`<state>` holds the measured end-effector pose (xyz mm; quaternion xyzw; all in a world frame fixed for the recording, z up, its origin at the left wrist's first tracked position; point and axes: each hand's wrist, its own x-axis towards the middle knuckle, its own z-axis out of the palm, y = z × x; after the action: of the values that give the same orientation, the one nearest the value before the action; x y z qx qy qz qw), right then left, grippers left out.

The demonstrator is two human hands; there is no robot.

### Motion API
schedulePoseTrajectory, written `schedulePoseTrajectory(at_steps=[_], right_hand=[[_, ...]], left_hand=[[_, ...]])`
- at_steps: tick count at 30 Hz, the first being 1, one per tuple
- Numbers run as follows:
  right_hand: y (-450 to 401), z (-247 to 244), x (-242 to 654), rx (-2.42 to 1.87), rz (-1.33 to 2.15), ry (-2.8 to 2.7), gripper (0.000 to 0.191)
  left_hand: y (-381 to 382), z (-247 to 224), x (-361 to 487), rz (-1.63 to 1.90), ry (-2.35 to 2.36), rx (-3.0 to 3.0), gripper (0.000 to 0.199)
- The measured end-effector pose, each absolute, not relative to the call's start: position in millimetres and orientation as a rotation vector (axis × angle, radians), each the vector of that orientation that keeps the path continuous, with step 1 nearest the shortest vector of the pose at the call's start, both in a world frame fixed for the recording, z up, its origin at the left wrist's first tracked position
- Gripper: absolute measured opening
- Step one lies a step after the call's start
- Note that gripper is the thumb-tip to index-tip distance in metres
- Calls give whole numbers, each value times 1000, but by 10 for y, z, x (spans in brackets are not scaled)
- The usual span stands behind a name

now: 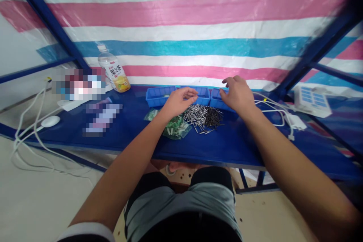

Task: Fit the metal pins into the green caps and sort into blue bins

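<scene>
My left hand hovers over a heap of small metal pins on the blue table, its fingers curled loosely toward the middle blue tray; I cannot tell if it pinches a pin. My right hand reaches over the right blue tray with fingers spread and nothing visible in it. A clear bag of green parts lies under my left wrist, beside the pins. A third blue tray stands left of the others.
A drink bottle stands at the back left. White cables and a white puck lie at the table's left end. A white charger and cord lie right, with a power strip beyond. Striped tarp behind.
</scene>
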<state>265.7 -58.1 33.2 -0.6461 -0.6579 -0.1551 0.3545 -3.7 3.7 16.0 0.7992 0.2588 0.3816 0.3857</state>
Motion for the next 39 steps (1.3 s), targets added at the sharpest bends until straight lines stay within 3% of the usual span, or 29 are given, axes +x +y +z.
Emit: schedulePoseTrajectory(at_steps=[4, 8, 14, 21, 34, 39], right_hand=[[-646, 395, 2513, -1696, -323, -1808, 17], [-706, 424, 2391, -1688, -117, -1992, 34], [-681, 301, 2434, -1765, 38, -2203, 33], [-761, 415, 2265, -1833, 117, -2401, 20], [-707, 308, 2232, -1563, 163, -2210, 2], [-691, 288, 2194, -1470, 157, -2026, 19]], left_hand=[[27, 174, -46, 985, 682, 2043, 21], [25, 169, -43, 993, 683, 2056, 20], [39, 144, -33, 988, 675, 2074, 20], [55, 122, -23, 995, 677, 2106, 20], [37, 149, -27, 1008, 685, 2129, 16], [38, 149, -33, 975, 683, 2141, 12]])
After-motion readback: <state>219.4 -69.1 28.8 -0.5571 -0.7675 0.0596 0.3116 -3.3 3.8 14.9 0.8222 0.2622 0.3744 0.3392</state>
